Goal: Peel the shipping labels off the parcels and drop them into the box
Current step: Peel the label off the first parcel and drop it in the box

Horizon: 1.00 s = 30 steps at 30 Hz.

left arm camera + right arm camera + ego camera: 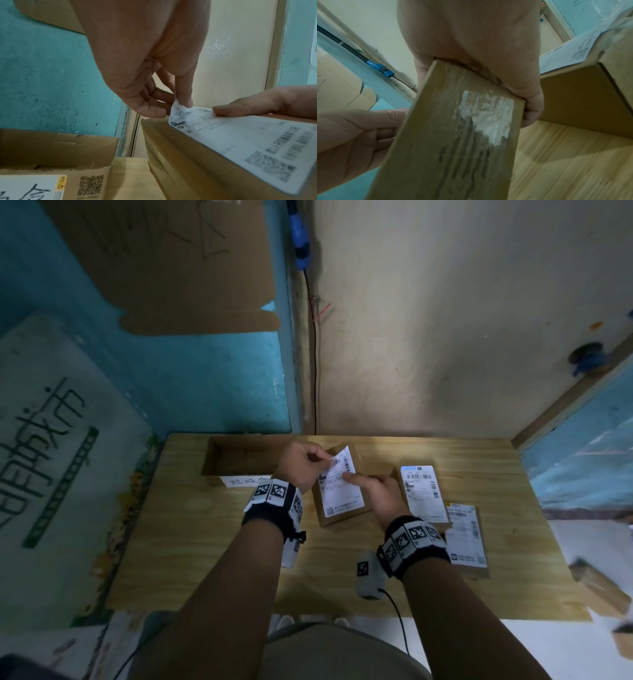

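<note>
A brown cardboard parcel [337, 521] is tilted up off the wooden table [222, 559], gripped by my right hand [370, 486]. The thumb [240, 108] presses on the white shipping label [342, 491], and the fingers [532, 108] curl round the far edge. My left hand [327, 462] pinches the label's top corner [179, 108], which is lifted off the cardboard. The rest of the label lies stuck flat. An open cardboard box [212, 460] stands at the back left, just left of my left hand. The parcel's underside [453, 135] shows white torn residue.
Two more labelled parcels [424, 494] [466, 539] lie to the right of my right hand. Walls close off the table at the back and left. A cardboard piece [596, 583] sits off the table's right edge. A cable [400, 625] hangs at the front edge.
</note>
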Each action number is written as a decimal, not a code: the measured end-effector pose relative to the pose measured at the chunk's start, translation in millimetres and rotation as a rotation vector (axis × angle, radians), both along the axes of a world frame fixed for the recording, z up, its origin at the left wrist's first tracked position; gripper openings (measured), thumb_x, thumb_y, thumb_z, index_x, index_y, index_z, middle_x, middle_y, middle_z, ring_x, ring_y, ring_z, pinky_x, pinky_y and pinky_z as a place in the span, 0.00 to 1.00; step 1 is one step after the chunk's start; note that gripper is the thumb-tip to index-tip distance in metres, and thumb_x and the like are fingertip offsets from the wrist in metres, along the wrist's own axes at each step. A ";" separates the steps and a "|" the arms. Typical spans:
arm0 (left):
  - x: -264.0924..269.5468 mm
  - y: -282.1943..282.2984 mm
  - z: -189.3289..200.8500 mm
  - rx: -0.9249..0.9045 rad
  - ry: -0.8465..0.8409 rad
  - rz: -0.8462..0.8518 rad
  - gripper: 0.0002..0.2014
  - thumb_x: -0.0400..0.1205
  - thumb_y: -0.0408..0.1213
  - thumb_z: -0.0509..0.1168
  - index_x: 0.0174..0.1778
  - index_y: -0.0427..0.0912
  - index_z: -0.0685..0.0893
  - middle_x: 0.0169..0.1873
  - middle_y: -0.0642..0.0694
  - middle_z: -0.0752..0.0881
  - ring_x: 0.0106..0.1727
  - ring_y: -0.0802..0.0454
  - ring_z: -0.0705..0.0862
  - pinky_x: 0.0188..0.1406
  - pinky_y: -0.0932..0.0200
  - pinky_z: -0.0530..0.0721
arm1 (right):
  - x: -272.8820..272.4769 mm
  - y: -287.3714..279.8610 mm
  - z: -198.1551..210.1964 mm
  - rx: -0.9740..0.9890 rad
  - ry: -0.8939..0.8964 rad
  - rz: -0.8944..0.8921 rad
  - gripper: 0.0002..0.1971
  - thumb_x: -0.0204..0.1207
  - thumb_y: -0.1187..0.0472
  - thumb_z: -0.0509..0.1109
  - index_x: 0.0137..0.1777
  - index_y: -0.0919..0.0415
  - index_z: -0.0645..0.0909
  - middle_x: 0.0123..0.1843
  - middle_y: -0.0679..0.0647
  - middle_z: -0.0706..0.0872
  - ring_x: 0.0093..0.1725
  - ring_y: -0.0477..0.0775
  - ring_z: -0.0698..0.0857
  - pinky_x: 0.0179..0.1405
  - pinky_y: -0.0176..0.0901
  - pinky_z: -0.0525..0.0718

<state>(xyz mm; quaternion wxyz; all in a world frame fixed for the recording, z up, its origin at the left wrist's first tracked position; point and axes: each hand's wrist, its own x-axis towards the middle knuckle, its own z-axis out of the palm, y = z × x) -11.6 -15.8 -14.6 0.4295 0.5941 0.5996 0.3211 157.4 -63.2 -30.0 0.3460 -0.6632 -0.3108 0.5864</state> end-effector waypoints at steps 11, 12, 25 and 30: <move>-1.7 -4.9 -1.0 -0.033 0.002 -0.029 0.08 0.75 0.32 0.74 0.32 0.49 0.88 0.31 0.53 0.88 0.35 0.58 0.87 0.32 0.66 0.80 | -2.8 -6.2 1.1 -0.044 0.036 -0.016 0.09 0.74 0.55 0.82 0.48 0.58 0.88 0.46 0.52 0.95 0.46 0.51 0.91 0.42 0.42 0.79; -1.3 -5.2 -1.3 -0.034 0.008 -0.027 0.07 0.76 0.33 0.74 0.33 0.48 0.88 0.32 0.53 0.88 0.35 0.58 0.87 0.32 0.66 0.80 | -2.9 -6.6 0.7 -0.041 0.035 -0.023 0.10 0.74 0.55 0.82 0.49 0.59 0.89 0.45 0.52 0.95 0.46 0.52 0.92 0.42 0.43 0.81; -1.0 -1.8 -0.2 0.009 0.001 0.010 0.03 0.76 0.34 0.73 0.44 0.44 0.88 0.35 0.49 0.87 0.39 0.53 0.85 0.39 0.59 0.82 | -9.7 -5.4 -0.9 -0.108 0.014 -0.108 0.45 0.54 0.39 0.86 0.67 0.66 0.82 0.53 0.57 0.95 0.55 0.62 0.93 0.65 0.59 0.86; -3.7 -3.0 4.2 -0.033 -0.003 -0.046 0.18 0.79 0.36 0.71 0.65 0.45 0.84 0.39 0.50 0.88 0.48 0.51 0.87 0.47 0.60 0.83 | -2.2 0.7 -18.0 -0.128 0.035 -0.100 0.67 0.33 0.29 0.88 0.75 0.63 0.78 0.59 0.58 0.93 0.59 0.64 0.91 0.71 0.67 0.83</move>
